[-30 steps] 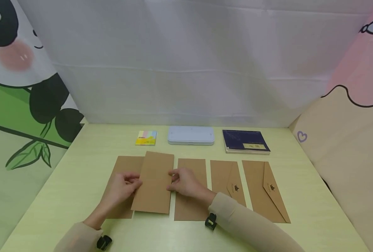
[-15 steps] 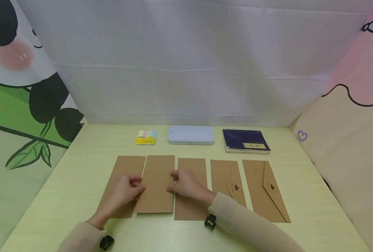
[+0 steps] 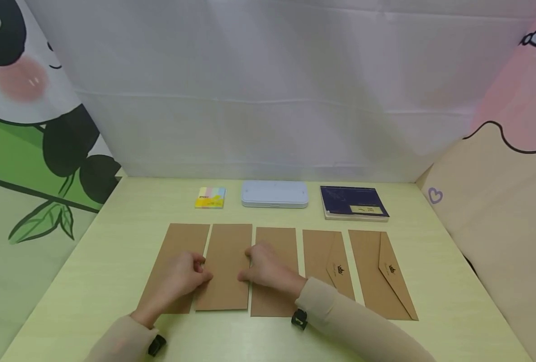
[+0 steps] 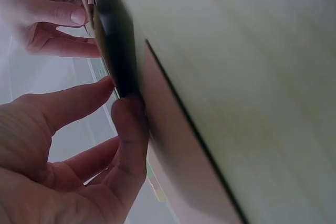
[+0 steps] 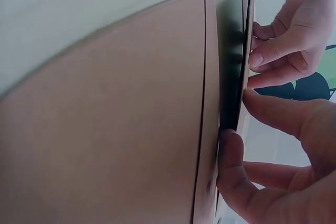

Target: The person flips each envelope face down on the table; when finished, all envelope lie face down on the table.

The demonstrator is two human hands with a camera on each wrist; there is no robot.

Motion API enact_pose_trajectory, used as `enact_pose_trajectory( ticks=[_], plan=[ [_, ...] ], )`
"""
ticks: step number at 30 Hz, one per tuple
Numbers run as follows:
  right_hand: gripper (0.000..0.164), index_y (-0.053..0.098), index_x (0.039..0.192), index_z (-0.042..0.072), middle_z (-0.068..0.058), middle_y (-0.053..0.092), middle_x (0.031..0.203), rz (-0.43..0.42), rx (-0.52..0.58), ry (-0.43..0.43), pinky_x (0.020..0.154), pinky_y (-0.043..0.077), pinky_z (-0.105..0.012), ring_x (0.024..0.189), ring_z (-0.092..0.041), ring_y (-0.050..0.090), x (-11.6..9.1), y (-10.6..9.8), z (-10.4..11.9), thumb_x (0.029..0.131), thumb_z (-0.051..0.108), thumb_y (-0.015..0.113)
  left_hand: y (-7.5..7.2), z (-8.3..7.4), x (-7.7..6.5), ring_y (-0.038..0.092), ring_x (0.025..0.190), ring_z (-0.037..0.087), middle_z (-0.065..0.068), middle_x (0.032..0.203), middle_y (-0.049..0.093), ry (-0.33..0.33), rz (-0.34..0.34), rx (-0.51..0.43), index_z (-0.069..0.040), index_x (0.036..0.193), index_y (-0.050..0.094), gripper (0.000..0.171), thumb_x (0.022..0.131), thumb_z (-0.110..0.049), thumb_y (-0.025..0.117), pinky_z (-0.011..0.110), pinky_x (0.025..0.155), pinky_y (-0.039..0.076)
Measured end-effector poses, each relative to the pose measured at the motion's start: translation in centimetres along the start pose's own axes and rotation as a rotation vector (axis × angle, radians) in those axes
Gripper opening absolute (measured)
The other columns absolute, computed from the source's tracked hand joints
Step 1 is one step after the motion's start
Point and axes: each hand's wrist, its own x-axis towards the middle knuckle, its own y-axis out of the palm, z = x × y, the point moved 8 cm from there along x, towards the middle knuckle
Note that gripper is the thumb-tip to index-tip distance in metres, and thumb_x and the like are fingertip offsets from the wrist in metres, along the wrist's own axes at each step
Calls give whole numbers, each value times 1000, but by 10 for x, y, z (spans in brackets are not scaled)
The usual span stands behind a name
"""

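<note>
Both hands hold a brown kraft envelope (image 3: 224, 266), second from the left in a row of several, by its long side edges. My left hand (image 3: 179, 276) pinches its left edge, thumb above; in the left wrist view this envelope (image 4: 101, 40) stands slightly off the table with a finger beneath. My right hand (image 3: 270, 269) pinches the right edge; dark shadow shows under the envelope (image 5: 245, 61) in the right wrist view. Under my left hand lies the leftmost envelope (image 3: 184, 239), and under my right hand the third envelope (image 3: 277, 241), both plain side up.
To the right lie two envelopes with crown-printed flaps, the fourth envelope (image 3: 315, 246) and the rightmost envelope (image 3: 367, 271). Behind the row are a sticky-note pack (image 3: 210, 198), a pale blue flat case (image 3: 274, 194) and a dark blue notebook (image 3: 351, 201). A white curtain (image 3: 268, 100) backs the table.
The held envelope has come down from a tilted, higher position and straightened into line with the row. My left hand has shifted slightly right and nearer; the right hand has barely moved.
</note>
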Motion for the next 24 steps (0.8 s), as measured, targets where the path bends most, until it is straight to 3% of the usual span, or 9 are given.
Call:
enact_pose_trajectory(
  ticks=[6,16,24],
  plan=[
    [38,53,63,9,-3,45,73,-10,-86,12,61,35,-25,75,-18,40,0,1,2,68,27,86,-1,-8,-2,51,58,14,-1,62,56,26,0,11,5,92,65,27,70,-6,79,30,56,43],
    [38,53,60,9,-4,46,75,8,-110,9,57,37,-26,72,-19,41,-1,0,8,69,25,86,0,-7,0,54,63,17,1,68,58,-2,17,81,10,102,63,42,69,-9,81,32,58,46],
    [35,55,66,7,-11,50,89,9,-143,44,59,40,-25,73,-19,42,0,7,6,68,22,87,2,-9,1,51,63,20,6,71,54,-17,24,111,12,105,60,46,70,-9,82,32,55,46]
  ],
)
